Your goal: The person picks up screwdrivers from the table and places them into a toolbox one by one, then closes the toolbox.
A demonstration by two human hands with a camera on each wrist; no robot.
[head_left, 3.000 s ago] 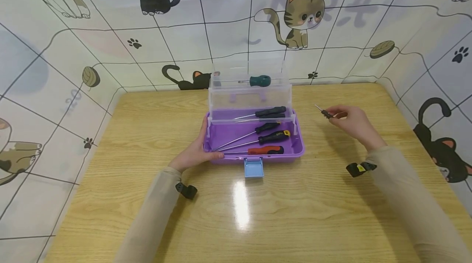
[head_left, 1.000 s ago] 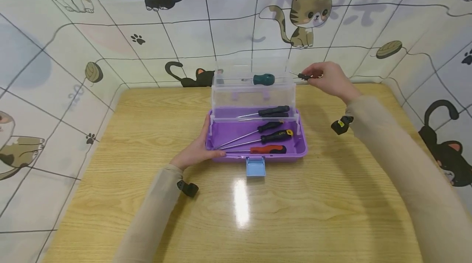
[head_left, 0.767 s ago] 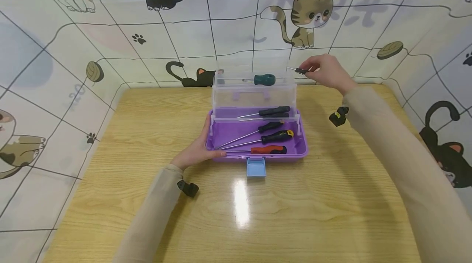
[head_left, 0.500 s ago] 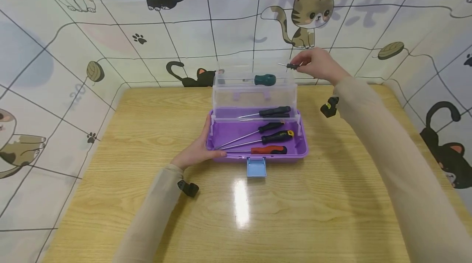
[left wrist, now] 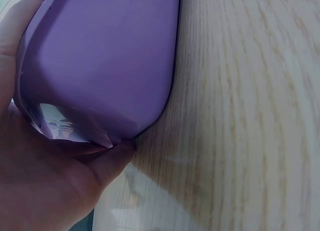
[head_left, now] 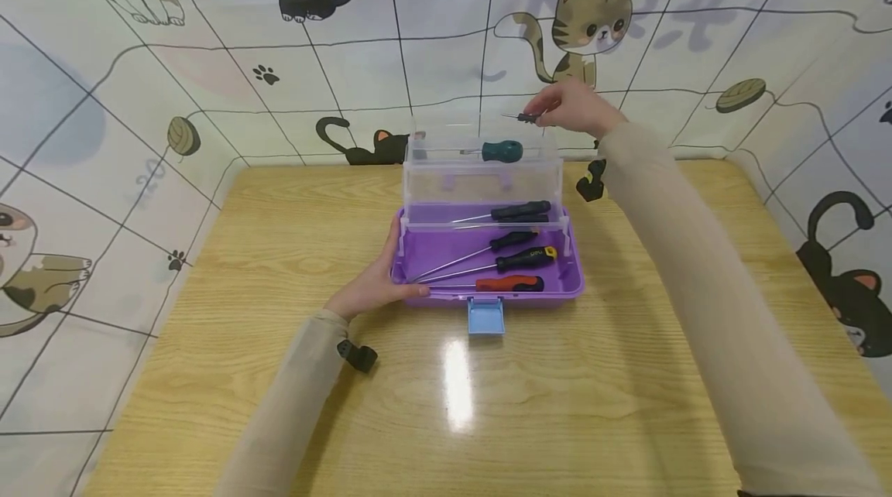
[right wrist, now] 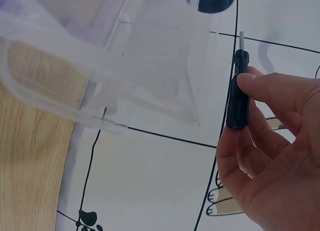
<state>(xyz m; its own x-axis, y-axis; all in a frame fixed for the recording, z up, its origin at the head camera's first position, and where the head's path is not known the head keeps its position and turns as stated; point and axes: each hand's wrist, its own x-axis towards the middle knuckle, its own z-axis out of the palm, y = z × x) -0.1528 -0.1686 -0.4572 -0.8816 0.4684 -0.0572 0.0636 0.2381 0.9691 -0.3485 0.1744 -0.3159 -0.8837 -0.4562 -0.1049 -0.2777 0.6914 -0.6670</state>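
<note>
My right hand (head_left: 574, 106) pinches a small black screwdriver (right wrist: 238, 106) between thumb and fingers, its short tip pointing left in the head view. Hand and screwdriver are above the raised clear tray (head_left: 481, 183) of a purple toolbox (head_left: 573, 272). In that tray lies a stubby green screwdriver (head_left: 502, 151). My left hand (head_left: 372, 284) grips the toolbox's left end, thumb on the front rim. Inside the purple base lie several long screwdrivers, among them a red-handled one (head_left: 509, 283) and a black-and-yellow one (head_left: 526, 258).
The toolbox stands on a wooden table (head_left: 313, 210), its blue latch (head_left: 485, 317) hanging down at the front. Behind the table rises a cloth backdrop (head_left: 446, 71) printed with cats and grid lines.
My right hand has carried the small screwdriver from the right of the toolbox, up and then leftward above the clear tray. The left hand has kept its place on the toolbox.
</note>
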